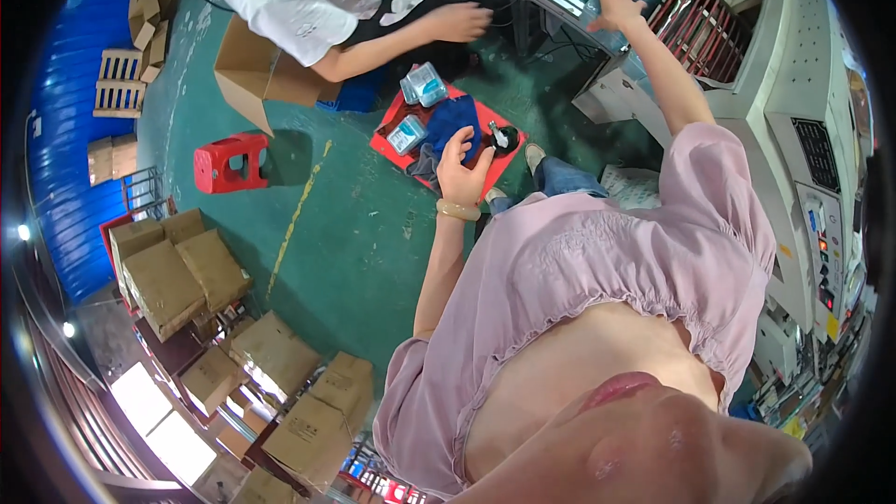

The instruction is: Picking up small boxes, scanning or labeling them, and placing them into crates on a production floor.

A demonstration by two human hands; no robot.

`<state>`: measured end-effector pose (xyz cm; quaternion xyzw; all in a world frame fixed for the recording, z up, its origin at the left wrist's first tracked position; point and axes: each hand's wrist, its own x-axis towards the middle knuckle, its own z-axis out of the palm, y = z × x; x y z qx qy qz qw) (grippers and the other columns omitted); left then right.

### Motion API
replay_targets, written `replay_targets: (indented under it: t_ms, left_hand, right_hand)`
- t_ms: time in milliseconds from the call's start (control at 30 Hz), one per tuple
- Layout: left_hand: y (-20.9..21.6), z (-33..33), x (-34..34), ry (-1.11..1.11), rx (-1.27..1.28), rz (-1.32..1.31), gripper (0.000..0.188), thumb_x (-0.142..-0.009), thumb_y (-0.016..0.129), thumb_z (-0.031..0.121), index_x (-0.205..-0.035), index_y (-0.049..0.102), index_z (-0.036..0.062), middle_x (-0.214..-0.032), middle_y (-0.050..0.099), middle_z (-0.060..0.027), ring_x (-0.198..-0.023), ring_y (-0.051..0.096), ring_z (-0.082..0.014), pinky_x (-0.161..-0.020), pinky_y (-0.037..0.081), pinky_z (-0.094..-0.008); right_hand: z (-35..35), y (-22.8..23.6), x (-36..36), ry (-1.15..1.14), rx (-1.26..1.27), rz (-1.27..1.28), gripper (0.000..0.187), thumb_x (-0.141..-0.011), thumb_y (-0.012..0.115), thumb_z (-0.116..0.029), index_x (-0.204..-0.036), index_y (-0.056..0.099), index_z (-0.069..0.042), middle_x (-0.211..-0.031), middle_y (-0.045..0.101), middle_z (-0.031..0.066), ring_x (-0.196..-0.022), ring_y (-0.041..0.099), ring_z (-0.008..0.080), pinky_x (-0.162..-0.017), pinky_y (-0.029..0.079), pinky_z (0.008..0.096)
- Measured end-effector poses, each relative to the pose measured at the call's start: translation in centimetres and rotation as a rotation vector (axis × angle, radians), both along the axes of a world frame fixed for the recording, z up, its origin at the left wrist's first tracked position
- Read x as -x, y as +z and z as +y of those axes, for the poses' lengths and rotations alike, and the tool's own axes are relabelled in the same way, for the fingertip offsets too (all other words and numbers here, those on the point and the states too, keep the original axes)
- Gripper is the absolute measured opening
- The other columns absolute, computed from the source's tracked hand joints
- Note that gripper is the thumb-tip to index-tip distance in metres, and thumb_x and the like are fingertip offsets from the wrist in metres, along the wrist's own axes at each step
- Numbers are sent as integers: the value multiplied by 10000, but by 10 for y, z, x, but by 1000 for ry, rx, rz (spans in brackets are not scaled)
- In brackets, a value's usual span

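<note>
My left hand point(459, 168), with a pale bangle at the wrist, hovers over a red board or stool top point(381, 143). Its fingers are bent, thumb apart, and nothing shows between them. Beneath and beyond it lie a dark blue cloth point(454, 119), clear blue-and-white packs point(425, 85), another such pack point(407, 134), and a black round object point(505, 138) with a metal part. Stretched out to the far right, my right hand point(620, 7) has its fingers spread at a translucent item point(592, 11) beside the machine's infeed. Whether the fingertips touch it, I cannot tell.
A co-worker in a white shirt point(289, 0) sits across, one arm reaching toward the bench. An open carton point(266, 75) stands beside them. A red plastic stool point(231, 163) is at left, stacked cartons point(177, 271) at lower left. A large pale machine point(807, 131) borders my right.
</note>
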<state>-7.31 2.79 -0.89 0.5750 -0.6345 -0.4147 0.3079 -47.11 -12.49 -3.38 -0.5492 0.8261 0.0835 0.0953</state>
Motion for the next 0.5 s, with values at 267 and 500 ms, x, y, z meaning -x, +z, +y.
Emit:
replay_targets:
  t_ms: [267, 500]
  left_hand:
    - [-53, 14, -68, 313, -162, -5, 462, -737, 766, 212, -1144, 593, 78, -1089, 653, -76, -884, 631, -165, -787, 508, -291]
    - [-181, -45, -153, 357, -122, -465, 598, -642, 763, 254, -1164, 539, 67, -1191, 573, -135, -1072, 549, -348, -912, 445, -427]
  right_hand:
    - [75, -1, -69, 484, 883, -148, 399, -792, 694, -185, -1152, 564, -70, -1029, 593, 123, -961, 572, 296, -777, 476, 385]
    - [174, -94, -194, 255, 128, -990, 615, -713, 726, -123, -1267, 463, -77, -1143, 569, 129, -1013, 572, 248, -843, 468, 340]
